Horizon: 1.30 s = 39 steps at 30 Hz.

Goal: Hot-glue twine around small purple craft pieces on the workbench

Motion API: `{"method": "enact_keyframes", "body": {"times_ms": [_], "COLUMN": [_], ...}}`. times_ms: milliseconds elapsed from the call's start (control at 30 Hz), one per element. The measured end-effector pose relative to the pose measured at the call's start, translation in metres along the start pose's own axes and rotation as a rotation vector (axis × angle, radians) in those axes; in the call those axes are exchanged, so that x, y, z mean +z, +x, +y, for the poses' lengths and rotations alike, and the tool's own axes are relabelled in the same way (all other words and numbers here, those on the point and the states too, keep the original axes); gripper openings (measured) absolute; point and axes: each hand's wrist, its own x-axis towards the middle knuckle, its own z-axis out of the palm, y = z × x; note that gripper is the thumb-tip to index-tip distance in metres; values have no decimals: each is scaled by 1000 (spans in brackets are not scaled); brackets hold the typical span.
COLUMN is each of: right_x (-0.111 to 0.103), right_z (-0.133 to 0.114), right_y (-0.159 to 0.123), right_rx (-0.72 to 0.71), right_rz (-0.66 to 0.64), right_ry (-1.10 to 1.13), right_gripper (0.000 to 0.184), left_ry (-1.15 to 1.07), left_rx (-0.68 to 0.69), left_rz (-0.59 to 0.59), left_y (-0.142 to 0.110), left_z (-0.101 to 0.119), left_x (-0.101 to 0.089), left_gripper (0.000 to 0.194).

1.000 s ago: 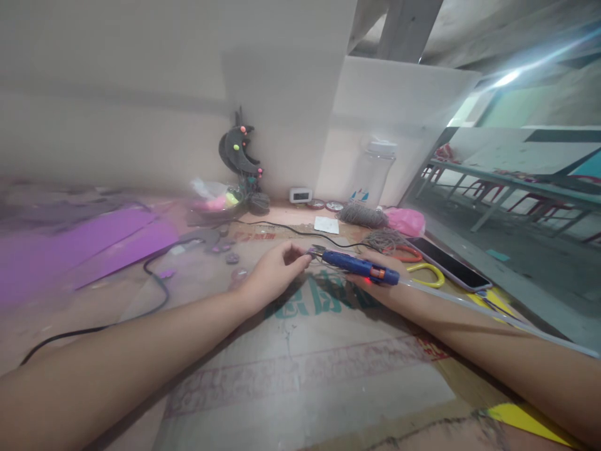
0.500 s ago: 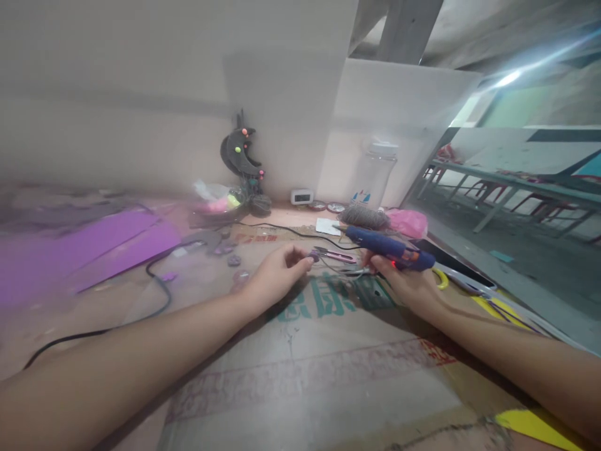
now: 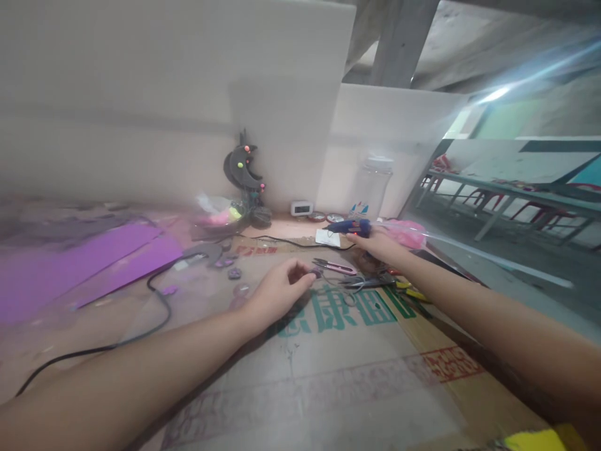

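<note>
My left hand [image 3: 282, 291] is closed in a pinch over the cardboard [image 3: 319, 369], holding a small purple piece [image 3: 317, 274] at its fingertips. A thin grey cord [image 3: 360, 285] seems to run from that piece to the right. Farther back, my right hand [image 3: 382, 245] grips a blue hot glue gun [image 3: 345, 227], its nozzle pointing left above a white card [image 3: 327, 238]. A red light glows on the gun, and a long clear glue stick [image 3: 493, 254] trails from its rear. Pink-handled thread snips [image 3: 335, 267] lie between the hands, beside dark-bladed pliers or scissors [image 3: 369, 282].
Purple sheets [image 3: 117, 257] and a black cable [image 3: 159, 300] are at left. Along the back stand a dark crescent-moon ornament [image 3: 239, 166], a small white digital clock [image 3: 301, 208] and a clear bottle [image 3: 373, 185]. A pink bag [image 3: 406, 233] lies behind my right arm.
My right hand has lifted the glue gun off the purple piece and carried it back and to the right, over the white card. My left hand keeps its pinch almost in place.
</note>
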Motion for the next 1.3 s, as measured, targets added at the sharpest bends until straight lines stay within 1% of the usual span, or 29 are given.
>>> {"method": "enact_keyframes", "body": {"times_ms": [133, 200, 267, 367, 433, 500, 567, 633, 667, 700, 767, 833, 900, 967, 1000, 1067, 1167, 1233, 1300], "right_x": [15, 18, 16, 4, -6, -14, -19, -20, -18, -16, -9, 0, 9, 15, 16, 16, 10, 7, 5], "right_z": [8, 10, 12, 10, 5, -4, -18, -35, -44, -52, -68, -79, -85, -85, -84, -81, -78, -77, -75], "right_y": [19, 21, 19, 8, -5, -21, -41, -62, -72, -81, -97, -108, -114, -116, -116, -114, -111, -110, -110], "right_rx": [43, 45, 30, -6, -35, -70, -155, -289, -304, -297, -227, -105, 33, 93, 81, -11, -205, -297, -372], "right_rz": [-27, -45, -57, -65, -68, -67, -75, -1, 31, 7, -117, -233, -390, -461, -452, -364, -201, -117, -50], "right_ry": [-60, -104, -165, -282, -353, -394, -385, -223, -107, 13, 260, 508, 683, 792, 818, 775, 518, 355, 255], "right_gripper": [43, 44, 44, 42, 37, 33, 29, 28, 26, 23, 20, 22, 25, 26, 26, 25, 25, 24, 23], "left_ry": [24, 23, 20, 20, 23, 41, 65, 80, 82, 82, 84, 92, 110, 132, 141, 150, 150, 159, 177], "left_rx": [7, -4, -4, 12, 17, 26, 39, 45, 46, 48, 48, 56, 72, 83, 84, 78, 77, 85, 98], "left_rz": [-4, -6, -13, -19, -20, -15, -5, -2, -5, -10, -19, -25, -28, -28, -28, -33, -48, -50, -54], "left_y": [0, 0, 0, 1, 1, 1, 0, 0, -1, -1, -2, -2, -2, -2, -3, -3, -4, -4, -5], "left_z": [-1, 0, 1, 0, -1, -2, -3, -2, -1, 1, 4, 7, 8, 9, 9, 8, 7, 7, 6], "left_x": [0, 0, 0, 0, 0, 0, 0, 0, 0, 0, 0, 0, 0, 0, 0, 0, -1, -1, -1], "left_gripper": [20, 20, 19, 19, 18, 18, 17, 17, 16, 16, 15, 14, 13, 13, 13, 14, 17, 18, 18]}}
